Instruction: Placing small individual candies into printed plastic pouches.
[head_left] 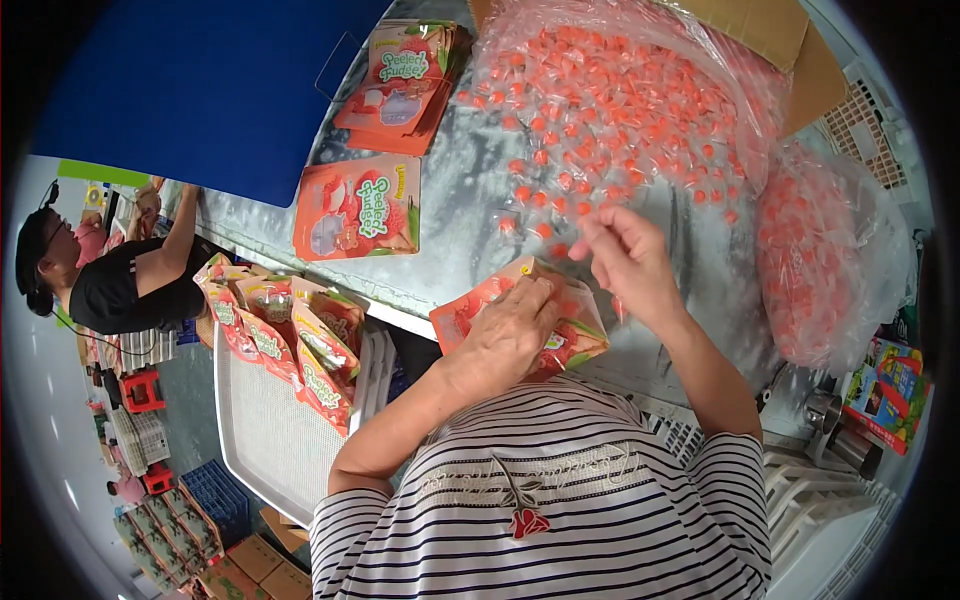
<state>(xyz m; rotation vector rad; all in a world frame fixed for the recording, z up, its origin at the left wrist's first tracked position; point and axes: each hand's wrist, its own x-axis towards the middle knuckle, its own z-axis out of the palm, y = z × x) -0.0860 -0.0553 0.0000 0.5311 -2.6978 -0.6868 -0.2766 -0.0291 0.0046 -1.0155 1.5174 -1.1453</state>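
Observation:
My left hand (512, 325) grips a red-and-pink candy pouch (465, 318) at the table's near edge, its fingers bent over the pouch's top. The pouch's mouth is partly hidden by the hand. Just right of it and above, my right hand (630, 262) has its thumb and fingers curled together. Red bits show beside its fingertips and below it; whether they are held is unclear. Beyond that hand spreads a big heap of small red candies (640, 110) in clear wrappers, with several loose candies (540, 230) at its near side.
Flat pouches lie in a near stack (345, 208) and a far stack (400, 85). Filled pouches (290, 335) stand in a white tray (250, 440) at my left. A clear bag of candies (815, 260) sits right, beside a cardboard box (760, 30). A blue panel (200, 90) and another person (120, 270) are left.

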